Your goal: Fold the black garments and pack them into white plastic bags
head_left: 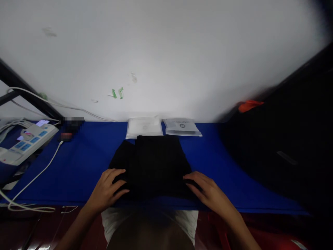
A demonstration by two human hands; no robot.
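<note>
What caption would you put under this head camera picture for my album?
Two hands, left hand and right hand, press flat on a folded black cloth on a blue table.

A plain white wall [166, 52] rises behind the blue-covered counter [78, 166], marked by a few green specks [117, 93] (tape or paint, hard to tell). A dark metal frame bar [23, 92] slants at left, with white cables [33, 177] trailing across the counter. Light is dim and even.

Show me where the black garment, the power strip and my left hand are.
black garment [153, 163], head view, middle of the folded cloth
power strip [27, 142], head view, its top face
left hand [106, 191], head view, back of the hand
</note>
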